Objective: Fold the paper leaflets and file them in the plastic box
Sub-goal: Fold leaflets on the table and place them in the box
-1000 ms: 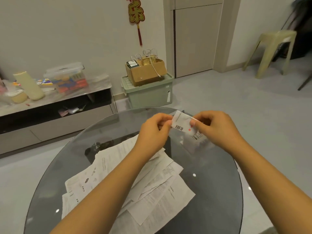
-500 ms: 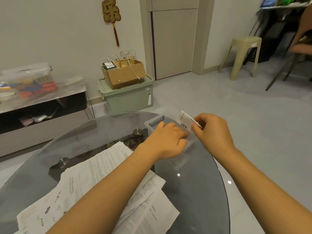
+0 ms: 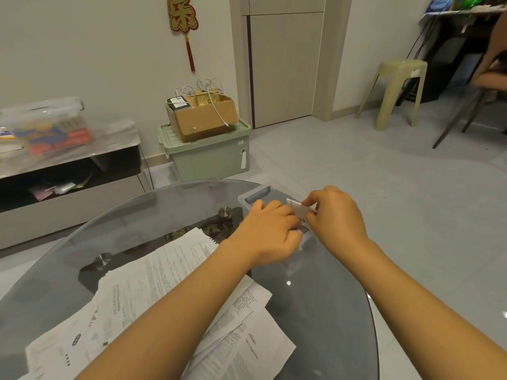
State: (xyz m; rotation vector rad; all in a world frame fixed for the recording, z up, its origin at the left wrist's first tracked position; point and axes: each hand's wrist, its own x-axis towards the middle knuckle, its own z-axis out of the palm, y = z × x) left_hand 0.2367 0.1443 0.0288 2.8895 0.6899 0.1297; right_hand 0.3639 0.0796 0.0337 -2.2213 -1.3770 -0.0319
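**A:** What could go wrong at this moment?

**B:** The folded leaflet [image 3: 297, 212] is small and held only by its upper edge, so it could spring open or catch on the rim of the clear plastic box [image 3: 253, 193] as it goes in. The box sits near the far edge of the round glass table [image 3: 343, 311]; a push from either hand might slide it on the smooth glass. The forearms also reach across the loose pile of unfolded leaflets [image 3: 170, 292], and a dragged arm could sweep sheets off.

**A:** How are the hands placed?

**B:** Both arms stretch forward over the table and meet above the box. The right hand [image 3: 336, 218] pinches the folded leaflet between thumb and fingertips, its barcode end pointing down toward the box opening. The left hand [image 3: 270, 229] lies palm down, knuckles up, with fingers curled at the box; whether it grips the box, the paper, or nothing is hidden.

**A:** And where is the leaflet exactly?

**B:** Between the two hands, tilted, just above or partly inside the box; which one cannot be told.
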